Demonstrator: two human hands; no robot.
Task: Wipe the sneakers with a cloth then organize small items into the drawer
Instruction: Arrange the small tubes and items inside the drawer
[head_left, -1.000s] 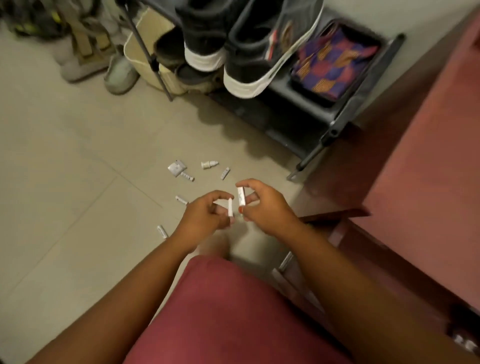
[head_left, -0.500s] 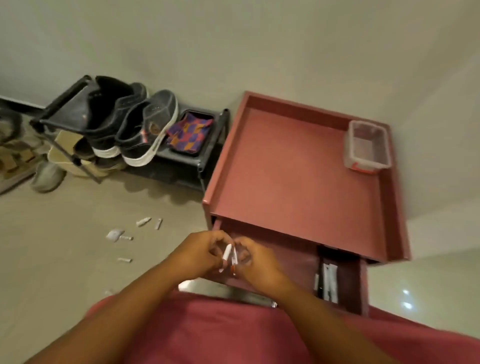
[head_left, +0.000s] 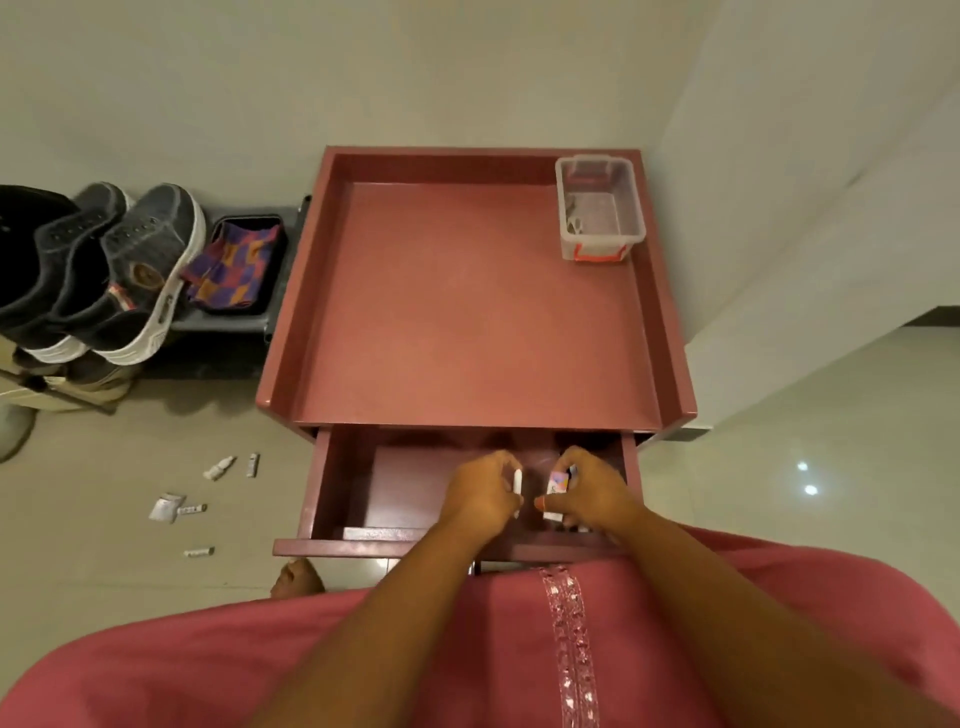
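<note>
Head view: left hand (head_left: 480, 496) pinches a white tube (head_left: 517, 483), right hand (head_left: 589, 493) a small box (head_left: 556, 491), over the open drawer (head_left: 395, 488); best lowered gently, laid side by side.

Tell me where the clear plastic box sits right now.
In the head view, the clear plastic box sits in the far right corner of the red cabinet top, beside the wall.

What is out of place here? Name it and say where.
Small white items and a torn packet lie scattered on the floor left of the open drawer, not yet put away.
</note>
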